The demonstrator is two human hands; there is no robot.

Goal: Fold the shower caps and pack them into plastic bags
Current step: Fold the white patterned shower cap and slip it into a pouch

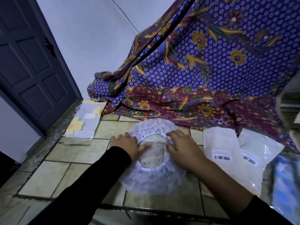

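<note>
I see the shower cap (pixel 151 153) spread flat, opening up, mid-floor (pixel 48 176). My left hand (pixel 128 143) and right hand (pixel 183 150) press open-palmed on its elastic rim, gripping nothing. Plastic bags (pixel 227 151) lie just right.

Two bare hands, the left hand (pixel 125 144) and the right hand (pixel 183 147); long black sleeves (pixel 90 179), plain and unmarked, cover both arms
</note>
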